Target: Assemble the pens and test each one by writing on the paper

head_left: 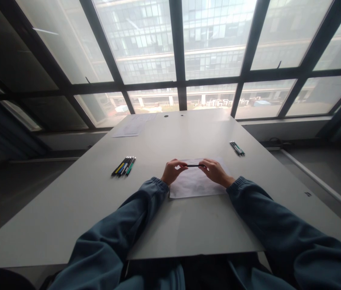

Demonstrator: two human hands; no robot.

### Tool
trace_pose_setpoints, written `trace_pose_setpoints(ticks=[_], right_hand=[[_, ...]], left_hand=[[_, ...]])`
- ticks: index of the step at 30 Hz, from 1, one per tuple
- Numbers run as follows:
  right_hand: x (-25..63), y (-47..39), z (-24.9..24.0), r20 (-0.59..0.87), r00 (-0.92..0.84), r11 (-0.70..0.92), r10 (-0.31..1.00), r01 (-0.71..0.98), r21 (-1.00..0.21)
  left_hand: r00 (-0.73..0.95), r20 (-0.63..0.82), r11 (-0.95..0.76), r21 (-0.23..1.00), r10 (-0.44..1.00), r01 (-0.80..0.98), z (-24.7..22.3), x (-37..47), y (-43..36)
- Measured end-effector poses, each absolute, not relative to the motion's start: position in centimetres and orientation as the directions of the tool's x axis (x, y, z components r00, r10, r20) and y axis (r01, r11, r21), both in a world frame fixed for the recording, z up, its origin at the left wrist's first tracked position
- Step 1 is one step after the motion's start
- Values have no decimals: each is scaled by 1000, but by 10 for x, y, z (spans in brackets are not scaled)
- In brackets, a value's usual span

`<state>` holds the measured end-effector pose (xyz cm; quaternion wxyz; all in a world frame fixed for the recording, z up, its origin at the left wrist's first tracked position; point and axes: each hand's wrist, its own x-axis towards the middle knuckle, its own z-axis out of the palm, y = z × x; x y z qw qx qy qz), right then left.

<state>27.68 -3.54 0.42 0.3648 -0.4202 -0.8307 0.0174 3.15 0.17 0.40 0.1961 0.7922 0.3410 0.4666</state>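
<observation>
A slim black pen (192, 165) is held level between my two hands. My left hand (172, 170) pinches its left end, and my right hand (214, 171) pinches the right end. Both hands are over a white sheet of paper (199, 186) that lies on the table in front of me. Whether the pen has a cap is too small to tell. To the left of my left hand, several pens (124, 166) lie side by side, with black, yellow, blue and green parts. A smaller group of pens (237, 148) lies beyond my right hand.
The long white table (98, 217) runs toward large windows. Another sheet of paper (129, 127) lies at its far left edge. A small dark round object (166, 116) is near the far end. A dark mark (308, 194) shows on the right side.
</observation>
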Motion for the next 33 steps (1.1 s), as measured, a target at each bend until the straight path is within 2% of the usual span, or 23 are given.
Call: trace_pose_setpoints(ticks=[4, 12, 17, 33], right_hand=[[276, -35, 3, 593, -397, 656, 701, 684, -319], [276, -33, -1, 600, -370, 664, 709, 638, -390], [276, -33, -1, 579, -366, 630, 729, 691, -356], [276, -35, 2, 571, -414, 652, 709, 693, -307]], left_hand=[[322, 612, -691, 635, 723, 345, 4, 32, 1], [330, 605, -689, 633, 725, 352, 4, 32, 1], [336, 589, -678, 646, 735, 351, 4, 33, 1], [346, 628, -717, 609, 697, 339, 3, 33, 3]])
